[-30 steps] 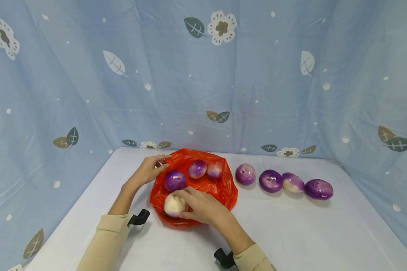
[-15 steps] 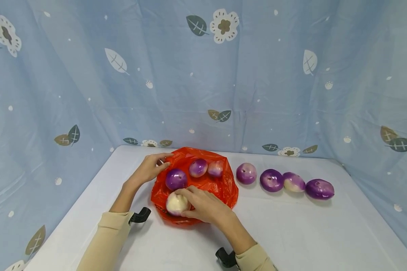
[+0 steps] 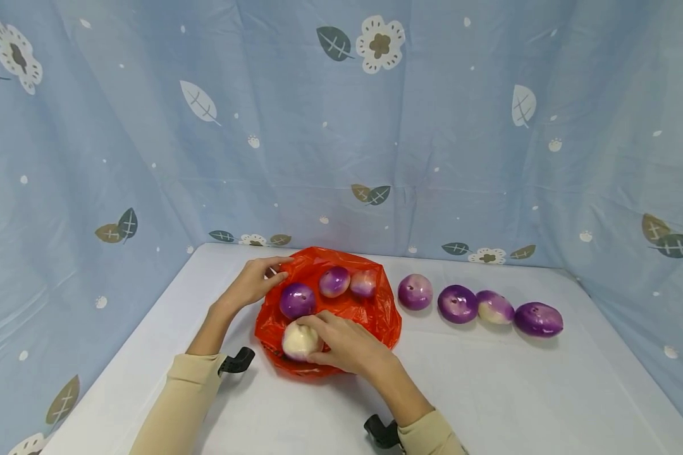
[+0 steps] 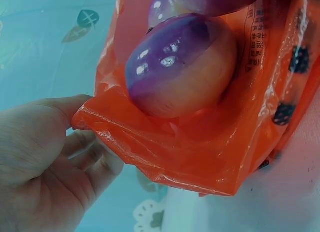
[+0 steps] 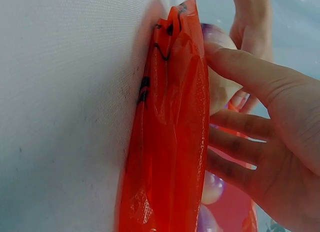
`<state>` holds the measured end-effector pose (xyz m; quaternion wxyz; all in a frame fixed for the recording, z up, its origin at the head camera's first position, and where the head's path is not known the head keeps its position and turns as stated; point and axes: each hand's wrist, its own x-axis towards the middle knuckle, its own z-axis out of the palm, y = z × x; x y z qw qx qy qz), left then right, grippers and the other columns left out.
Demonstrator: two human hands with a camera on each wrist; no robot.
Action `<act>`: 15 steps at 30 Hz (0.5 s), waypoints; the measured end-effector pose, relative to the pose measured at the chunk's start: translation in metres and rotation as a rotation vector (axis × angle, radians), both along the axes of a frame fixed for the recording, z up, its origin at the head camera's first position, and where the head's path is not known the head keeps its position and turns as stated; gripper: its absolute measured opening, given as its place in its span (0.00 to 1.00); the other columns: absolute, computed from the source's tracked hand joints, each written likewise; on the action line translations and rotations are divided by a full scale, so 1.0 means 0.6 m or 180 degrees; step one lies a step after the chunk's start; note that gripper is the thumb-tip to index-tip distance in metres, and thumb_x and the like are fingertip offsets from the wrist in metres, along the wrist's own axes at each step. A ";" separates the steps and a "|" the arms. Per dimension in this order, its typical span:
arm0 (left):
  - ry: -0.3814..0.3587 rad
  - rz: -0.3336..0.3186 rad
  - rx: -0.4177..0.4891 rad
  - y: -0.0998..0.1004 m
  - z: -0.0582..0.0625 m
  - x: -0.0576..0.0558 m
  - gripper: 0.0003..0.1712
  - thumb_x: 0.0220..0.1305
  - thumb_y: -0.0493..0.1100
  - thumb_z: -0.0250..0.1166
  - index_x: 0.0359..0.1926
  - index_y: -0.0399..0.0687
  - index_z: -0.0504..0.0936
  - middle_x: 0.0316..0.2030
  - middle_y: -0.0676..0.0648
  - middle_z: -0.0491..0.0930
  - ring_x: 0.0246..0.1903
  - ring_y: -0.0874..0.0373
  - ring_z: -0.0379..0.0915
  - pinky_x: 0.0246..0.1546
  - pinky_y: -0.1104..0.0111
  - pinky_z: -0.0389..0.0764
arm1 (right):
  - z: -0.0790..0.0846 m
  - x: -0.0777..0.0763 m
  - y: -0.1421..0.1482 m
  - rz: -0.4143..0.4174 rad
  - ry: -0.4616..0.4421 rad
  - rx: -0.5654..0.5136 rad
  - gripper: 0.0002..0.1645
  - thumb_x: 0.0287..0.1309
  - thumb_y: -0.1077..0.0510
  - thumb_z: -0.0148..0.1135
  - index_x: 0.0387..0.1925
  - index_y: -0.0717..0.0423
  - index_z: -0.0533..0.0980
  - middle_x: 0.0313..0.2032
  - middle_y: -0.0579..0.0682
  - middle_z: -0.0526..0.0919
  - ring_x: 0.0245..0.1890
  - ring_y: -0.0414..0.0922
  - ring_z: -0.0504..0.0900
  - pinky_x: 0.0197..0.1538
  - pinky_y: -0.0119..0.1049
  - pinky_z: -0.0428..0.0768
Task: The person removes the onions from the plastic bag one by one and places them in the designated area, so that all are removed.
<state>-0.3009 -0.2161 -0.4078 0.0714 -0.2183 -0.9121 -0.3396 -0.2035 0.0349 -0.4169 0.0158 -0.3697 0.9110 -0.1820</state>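
Observation:
A red plastic bag (image 3: 386, 325) lies spread wide on the table with glossy, round, purple-and-white turnip-like vegetables in it. At the bag's back left, my left hand (image 3: 253, 284) pinches the rim between thumb and fingers, as the left wrist view shows. My right hand (image 3: 347, 344) grips the pale vegetable (image 3: 299, 342) near the bag's front, white side up, thumb nearer me and fingers on the far side. Behind it in the bag sit a purple vegetable (image 3: 298, 300), a purple-and-pale one (image 3: 334, 282) and a pinkish one (image 3: 363, 284) partly behind red plastic.
To the right of the bag, a loose row holds a pinkish-purple vegetable (image 3: 415, 292), a dark purple one (image 3: 458, 304), a half-white one (image 3: 494, 308) and an oblong one (image 3: 538, 319). A blue patterned curtain (image 3: 296, 126) stands around the white table (image 3: 489, 392).
The head view has shifted slightly. My right hand and the pale vegetable have moved very slightly to the right within the bag; the left hand stays at the rim.

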 end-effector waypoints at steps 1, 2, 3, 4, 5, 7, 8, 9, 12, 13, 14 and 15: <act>0.0000 0.0000 -0.0005 0.000 -0.001 0.000 0.21 0.66 0.38 0.64 0.60 0.42 0.79 0.39 0.42 0.85 0.32 0.56 0.78 0.28 0.73 0.79 | 0.001 0.000 0.001 0.0000 -0.0005 0.0003 0.35 0.57 0.42 0.68 0.65 0.36 0.68 0.54 0.44 0.77 0.52 0.43 0.81 0.55 0.41 0.82; 0.0004 0.0001 -0.0008 0.000 -0.001 -0.001 0.21 0.66 0.38 0.64 0.60 0.42 0.79 0.39 0.42 0.85 0.32 0.56 0.78 0.29 0.73 0.79 | 0.002 0.001 0.002 0.0001 -0.0008 0.0008 0.35 0.57 0.42 0.68 0.65 0.36 0.68 0.54 0.44 0.77 0.52 0.42 0.80 0.55 0.40 0.82; 0.0009 0.0004 -0.0013 -0.001 0.000 -0.001 0.21 0.66 0.38 0.64 0.60 0.43 0.79 0.39 0.42 0.85 0.32 0.56 0.78 0.29 0.73 0.79 | 0.003 0.001 0.003 0.0002 -0.0008 0.0012 0.35 0.57 0.42 0.68 0.65 0.36 0.68 0.53 0.44 0.77 0.52 0.42 0.80 0.55 0.40 0.82; 0.0012 0.0006 -0.0013 -0.001 0.000 -0.001 0.21 0.66 0.38 0.64 0.60 0.43 0.79 0.39 0.42 0.85 0.32 0.56 0.78 0.29 0.73 0.79 | 0.004 0.002 0.004 0.0005 -0.0008 0.0014 0.35 0.57 0.42 0.68 0.65 0.36 0.68 0.53 0.44 0.77 0.52 0.42 0.80 0.55 0.40 0.82; 0.0018 0.0010 -0.0011 0.000 0.000 -0.001 0.21 0.66 0.39 0.64 0.60 0.43 0.79 0.39 0.42 0.85 0.32 0.56 0.78 0.28 0.73 0.79 | 0.006 0.003 0.005 0.0007 -0.0004 0.0021 0.35 0.57 0.42 0.68 0.65 0.36 0.68 0.53 0.44 0.77 0.52 0.42 0.80 0.55 0.40 0.82; 0.0025 0.0015 -0.0020 0.000 0.001 0.000 0.21 0.66 0.39 0.64 0.60 0.43 0.79 0.39 0.42 0.85 0.32 0.56 0.78 0.29 0.73 0.79 | 0.007 0.004 0.009 0.0019 0.0000 0.0023 0.35 0.57 0.42 0.68 0.65 0.37 0.68 0.54 0.44 0.77 0.52 0.42 0.80 0.55 0.39 0.82; 0.0025 0.0018 -0.0020 0.000 0.002 0.000 0.21 0.66 0.39 0.64 0.60 0.43 0.79 0.39 0.42 0.85 0.32 0.56 0.78 0.29 0.73 0.80 | 0.008 0.004 0.011 0.0023 0.0004 0.0026 0.35 0.57 0.42 0.68 0.65 0.37 0.68 0.54 0.44 0.77 0.52 0.42 0.80 0.55 0.39 0.82; 0.0023 0.0022 -0.0020 0.000 0.002 0.000 0.21 0.66 0.39 0.64 0.60 0.43 0.79 0.39 0.42 0.85 0.32 0.56 0.78 0.29 0.73 0.80 | 0.008 0.004 0.013 0.0022 0.0007 0.0027 0.35 0.57 0.42 0.68 0.65 0.38 0.68 0.54 0.44 0.77 0.52 0.42 0.80 0.56 0.39 0.82; 0.0009 0.0016 -0.0014 0.001 0.003 0.001 0.21 0.66 0.39 0.64 0.60 0.43 0.79 0.39 0.42 0.85 0.32 0.56 0.78 0.29 0.73 0.80 | 0.010 0.006 0.020 0.0013 0.0020 0.0033 0.35 0.57 0.43 0.68 0.65 0.38 0.68 0.55 0.44 0.77 0.52 0.42 0.80 0.56 0.40 0.82; 0.0005 0.0015 -0.0014 0.001 0.003 0.002 0.21 0.66 0.39 0.64 0.60 0.43 0.79 0.39 0.42 0.85 0.32 0.56 0.78 0.29 0.73 0.80 | 0.011 0.006 0.022 0.0010 0.0033 0.0039 0.35 0.57 0.42 0.68 0.65 0.38 0.68 0.55 0.44 0.77 0.52 0.42 0.81 0.55 0.40 0.82; 0.0001 0.0014 -0.0013 0.001 0.003 0.002 0.21 0.66 0.39 0.64 0.60 0.43 0.79 0.39 0.42 0.85 0.32 0.56 0.78 0.29 0.73 0.80 | 0.011 0.007 0.024 -0.0001 0.0036 0.0045 0.35 0.57 0.42 0.68 0.66 0.37 0.68 0.55 0.44 0.77 0.51 0.42 0.81 0.55 0.41 0.82; -0.0003 0.0015 -0.0010 0.001 0.003 0.002 0.21 0.66 0.39 0.64 0.60 0.43 0.79 0.39 0.42 0.85 0.32 0.56 0.78 0.29 0.73 0.80 | 0.012 0.007 0.026 -0.0009 0.0039 0.0050 0.35 0.57 0.42 0.68 0.66 0.37 0.68 0.55 0.44 0.77 0.51 0.42 0.81 0.55 0.41 0.82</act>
